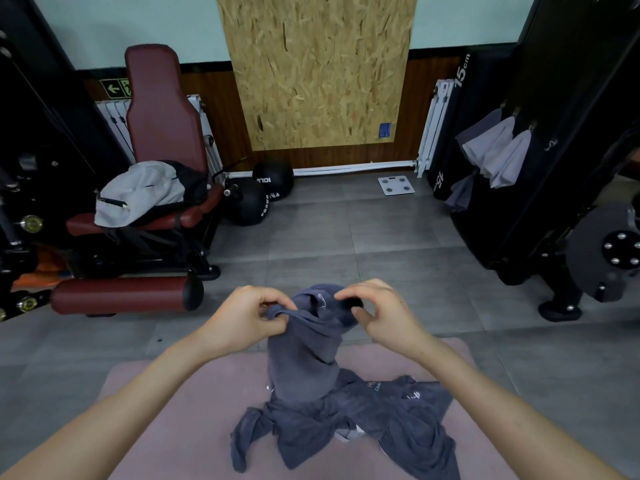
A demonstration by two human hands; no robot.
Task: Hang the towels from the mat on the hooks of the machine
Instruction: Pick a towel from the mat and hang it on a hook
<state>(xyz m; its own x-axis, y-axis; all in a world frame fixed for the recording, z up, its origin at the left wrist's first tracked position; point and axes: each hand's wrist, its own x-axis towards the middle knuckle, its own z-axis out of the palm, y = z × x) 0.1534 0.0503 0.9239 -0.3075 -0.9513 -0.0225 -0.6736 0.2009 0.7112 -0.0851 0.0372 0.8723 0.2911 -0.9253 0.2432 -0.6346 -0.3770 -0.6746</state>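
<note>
The left grip (249, 317) pinches the upper edge of a dark blue-grey towel (304, 358) between thumb and curled fingers. The right grip (381, 313) is at the same height on the opposite side, its fingers curled over the towel's top fold and the thumb just below the fabric. The towel hangs down from between the two grips. Its lower end meets a pile of towels (363, 420) of the same colour.

The pile lies crumpled on a pink mat (166, 410), below the grips and slightly to the right. The mat lies on the grey tiled floor (346, 237).

The black machine (554, 98) stands at the right, well apart from the grips. Several grey towels (498, 150) hang from the hooks on its side panel, and one hook (550, 144) to their right carries nothing.

At the left stands a maroon padded seat unit (162, 112) with a grey bag (138, 192) on it. Two black medicine balls (249, 202) sit beside it, near a white scale (396, 185) on the floor by the wall.
</note>
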